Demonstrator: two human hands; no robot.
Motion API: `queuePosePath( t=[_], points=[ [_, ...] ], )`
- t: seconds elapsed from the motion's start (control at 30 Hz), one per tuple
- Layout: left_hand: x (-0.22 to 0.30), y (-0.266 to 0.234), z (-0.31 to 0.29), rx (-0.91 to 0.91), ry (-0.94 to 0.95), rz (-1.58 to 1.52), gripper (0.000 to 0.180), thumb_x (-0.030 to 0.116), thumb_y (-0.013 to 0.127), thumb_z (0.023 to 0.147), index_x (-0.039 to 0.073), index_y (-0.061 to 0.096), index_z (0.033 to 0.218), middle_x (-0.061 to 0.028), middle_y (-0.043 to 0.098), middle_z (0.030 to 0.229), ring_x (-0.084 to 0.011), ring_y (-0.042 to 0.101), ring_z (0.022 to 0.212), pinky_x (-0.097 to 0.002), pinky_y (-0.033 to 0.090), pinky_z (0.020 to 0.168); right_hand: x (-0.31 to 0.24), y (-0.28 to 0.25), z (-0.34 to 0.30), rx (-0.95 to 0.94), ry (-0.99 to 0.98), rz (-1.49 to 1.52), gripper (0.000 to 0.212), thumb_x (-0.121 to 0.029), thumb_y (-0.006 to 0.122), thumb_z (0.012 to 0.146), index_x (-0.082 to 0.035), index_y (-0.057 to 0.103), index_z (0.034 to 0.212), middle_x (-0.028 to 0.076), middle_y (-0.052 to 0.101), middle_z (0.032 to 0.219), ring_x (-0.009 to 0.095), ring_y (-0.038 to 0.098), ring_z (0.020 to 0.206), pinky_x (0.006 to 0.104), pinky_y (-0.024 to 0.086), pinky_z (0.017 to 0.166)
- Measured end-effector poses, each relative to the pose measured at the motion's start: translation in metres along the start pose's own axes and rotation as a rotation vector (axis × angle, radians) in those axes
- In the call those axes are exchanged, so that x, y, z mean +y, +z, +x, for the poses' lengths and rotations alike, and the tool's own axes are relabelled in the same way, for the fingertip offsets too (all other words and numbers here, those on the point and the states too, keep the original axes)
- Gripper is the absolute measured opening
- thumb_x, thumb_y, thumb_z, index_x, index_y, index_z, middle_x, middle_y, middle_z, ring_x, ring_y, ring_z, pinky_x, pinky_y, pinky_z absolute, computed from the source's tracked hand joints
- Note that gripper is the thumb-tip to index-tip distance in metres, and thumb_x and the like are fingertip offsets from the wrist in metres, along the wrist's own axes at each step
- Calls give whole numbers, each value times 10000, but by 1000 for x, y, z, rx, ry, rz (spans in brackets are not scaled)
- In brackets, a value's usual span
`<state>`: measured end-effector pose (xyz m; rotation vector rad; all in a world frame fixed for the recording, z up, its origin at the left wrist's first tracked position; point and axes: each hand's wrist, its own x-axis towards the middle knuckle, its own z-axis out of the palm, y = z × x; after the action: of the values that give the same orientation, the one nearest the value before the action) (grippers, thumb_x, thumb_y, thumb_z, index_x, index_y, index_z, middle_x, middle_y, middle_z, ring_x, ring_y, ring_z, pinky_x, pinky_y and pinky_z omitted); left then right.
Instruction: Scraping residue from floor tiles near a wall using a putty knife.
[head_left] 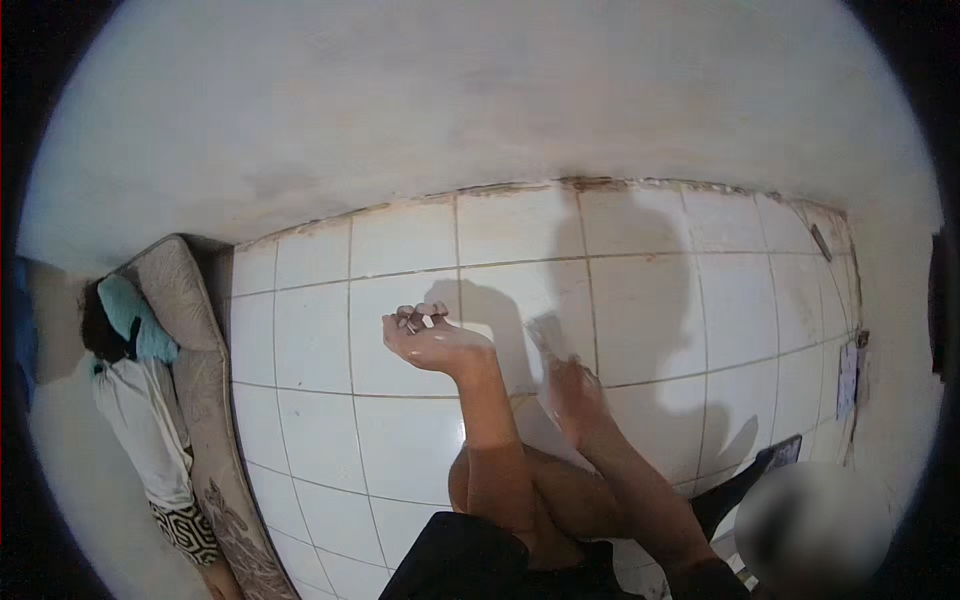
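My left hand (437, 345) is raised over the tiled floor, palm up, its fingers curled inward. A small white piece (428, 321) shows among those fingers; its kind cannot be made out. To the right and lower, my right hand (575, 395) has its fingers closed around a translucent, whitish thing that looks like thin plastic (543, 335). Motion smears this thing, so its exact shape is unclear. The two hands are apart. My bare legs (570, 490) are folded beneath my forearms.
White floor tiles (310, 340) meet a pale, stained wall (480, 100). At left, a person (145, 420) lies beside a patterned brown mattress (200, 400). A thin dark stick (821, 243) and a pale packet (847, 380) are at right. A dark rectangular object (785, 452) is near a blurred round patch.
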<state>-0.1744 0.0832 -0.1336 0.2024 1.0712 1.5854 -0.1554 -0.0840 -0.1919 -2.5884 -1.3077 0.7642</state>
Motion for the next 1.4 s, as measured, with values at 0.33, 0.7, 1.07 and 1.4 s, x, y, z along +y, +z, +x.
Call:
queuePosePath(
  t=[0.33,0.7,1.07,1.4],
  points=[
    [-16,4,-12,-47,-100,50,201,250,434,848,112,353,726,4,364,701,-120,334,572,-271,298,530,28,-33,-44,79,128,496,465,-164,491,869,-195,412,1326,223,561,1008,356,551,982,402,461,810],
    [-83,-10,-88,-584,-152,380,127,174,436,844,76,480,776,-6,415,663,-117,391,550,-242,313,505,160,-3,-226,380,388,-27,551,-104,562,790,-81,393,1314,228,561,996,366,548,997,421,449,871],
    [-117,-104,-301,-2202,-791,1444,604,580,423,867,13,600,976,-62,587,811,-158,566,671,-261,461,487,180,-48,-226,854,527,837,621,-51,596,784,16,284,1318,190,610,936,240,610,858,334,467,786],
    [-142,-101,-299,-2000,-1001,1188,371,351,513,912,-11,501,994,-147,641,770,-193,617,531,-273,472,440,236,-31,-277,951,565,959,420,-207,581,846,-14,465,1200,139,619,967,230,600,833,311,477,718]
  ],
)
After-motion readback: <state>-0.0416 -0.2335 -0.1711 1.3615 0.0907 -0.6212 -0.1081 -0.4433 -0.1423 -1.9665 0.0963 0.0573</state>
